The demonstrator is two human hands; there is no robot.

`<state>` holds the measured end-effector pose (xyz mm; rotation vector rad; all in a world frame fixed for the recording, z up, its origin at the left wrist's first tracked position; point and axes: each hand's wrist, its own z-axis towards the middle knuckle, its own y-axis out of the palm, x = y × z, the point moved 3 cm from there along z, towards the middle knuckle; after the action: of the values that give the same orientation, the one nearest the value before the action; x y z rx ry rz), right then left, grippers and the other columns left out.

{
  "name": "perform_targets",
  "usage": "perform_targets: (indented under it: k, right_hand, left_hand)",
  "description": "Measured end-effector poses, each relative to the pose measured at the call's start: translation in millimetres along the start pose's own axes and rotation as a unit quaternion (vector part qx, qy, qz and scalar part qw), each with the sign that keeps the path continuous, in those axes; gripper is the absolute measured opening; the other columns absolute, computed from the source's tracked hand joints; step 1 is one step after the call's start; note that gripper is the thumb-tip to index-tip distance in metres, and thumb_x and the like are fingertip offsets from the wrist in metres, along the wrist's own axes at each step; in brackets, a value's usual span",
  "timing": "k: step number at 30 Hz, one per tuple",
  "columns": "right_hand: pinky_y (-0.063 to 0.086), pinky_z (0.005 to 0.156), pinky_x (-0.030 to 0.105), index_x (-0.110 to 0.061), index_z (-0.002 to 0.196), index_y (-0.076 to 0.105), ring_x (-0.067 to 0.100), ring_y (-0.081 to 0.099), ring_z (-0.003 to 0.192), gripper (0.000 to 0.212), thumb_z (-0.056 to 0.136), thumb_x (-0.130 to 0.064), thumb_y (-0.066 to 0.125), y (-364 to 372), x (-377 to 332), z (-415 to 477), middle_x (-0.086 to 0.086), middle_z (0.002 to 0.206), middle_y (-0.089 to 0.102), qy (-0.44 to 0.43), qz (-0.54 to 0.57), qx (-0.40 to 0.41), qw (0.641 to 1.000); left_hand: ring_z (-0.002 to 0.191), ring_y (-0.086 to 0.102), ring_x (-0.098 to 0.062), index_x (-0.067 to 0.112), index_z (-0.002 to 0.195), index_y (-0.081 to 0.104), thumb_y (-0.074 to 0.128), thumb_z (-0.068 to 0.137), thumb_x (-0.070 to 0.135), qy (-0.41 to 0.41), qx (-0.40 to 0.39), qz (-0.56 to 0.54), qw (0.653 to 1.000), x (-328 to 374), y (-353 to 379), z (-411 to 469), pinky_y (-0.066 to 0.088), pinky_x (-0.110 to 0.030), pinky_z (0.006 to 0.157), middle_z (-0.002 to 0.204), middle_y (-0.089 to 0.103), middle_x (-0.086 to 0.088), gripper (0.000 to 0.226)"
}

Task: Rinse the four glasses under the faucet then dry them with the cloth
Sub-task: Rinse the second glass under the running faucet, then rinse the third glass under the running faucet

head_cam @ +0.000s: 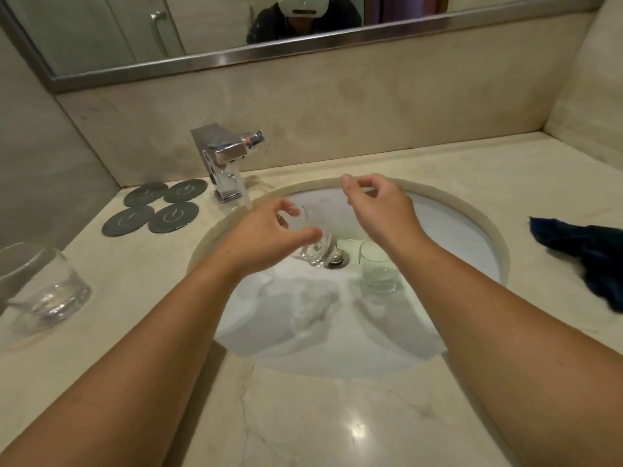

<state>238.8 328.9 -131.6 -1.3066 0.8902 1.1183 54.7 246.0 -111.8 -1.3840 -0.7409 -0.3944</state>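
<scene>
My left hand (273, 235) grips a clear glass (317, 249) tilted on its side over the drain of the white sink (465, 230). Water runs from the chrome faucet (226, 160) just left of that glass. My right hand (377, 207) hovers above the basin with fingers loosely curled and nothing in them. A second glass (377, 267) stands upright in the basin, below my right wrist. A third glass (40, 288) stands on the counter at the far left. The dark blue cloth (593, 257) lies crumpled on the counter at the right.
Several round dark coasters (155, 208) lie on the beige marble counter (337, 416) left of the faucet. A mirror (202, 28) runs along the back wall above a marble splashback. A side wall rises at the right.
</scene>
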Motion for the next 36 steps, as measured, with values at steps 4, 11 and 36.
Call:
perform_targets:
  k: [4, 11, 36]
  right_hand:
    - [0.054, 0.084, 0.037, -0.028, 0.106, 0.070, 0.019, 0.070, 0.099, 0.032, 0.099, -0.057, 0.058, -5, 7, 10, -0.006, 0.108, 0.074, 0.012, 0.034, 0.037, 0.999]
    - [0.051, 0.076, 0.034, -0.026, 0.108, 0.070, 0.015, 0.067, 0.091, 0.026, 0.102, -0.047, 0.057, 0, 8, 13, -0.006, 0.109, 0.074, 0.009, 0.055, 0.019, 0.998]
    - [0.050, 0.084, 0.020, -0.021, 0.112, 0.073, 0.008, 0.066, 0.098, 0.020, 0.104, -0.033, 0.060, 17, -26, -18, -0.013, 0.103, 0.073, -0.148, -0.047, -0.062, 0.986]
  left_hand:
    - [0.092, 0.063, -0.010, 0.028, 0.131, 0.061, 0.085, 0.082, 0.054, 0.019, -0.040, 0.130, 0.991, 11, 17, 3, 0.048, -0.027, 0.069, 0.112, 0.062, 0.003, 0.060]
    - [0.114, 0.058, -0.022, 0.026, 0.146, 0.052, 0.084, 0.081, 0.052, 0.016, -0.094, 0.214, 0.972, 21, 53, 12, 0.045, -0.032, 0.087, 0.129, 0.061, -0.003, 0.077]
    - [0.144, 0.040, -0.030, 0.031, 0.162, 0.035, 0.061, 0.097, 0.065, 0.060, -0.068, 0.284, 0.954, 13, 36, -28, 0.038, -0.046, 0.116, 0.153, 0.049, -0.004, 0.077]
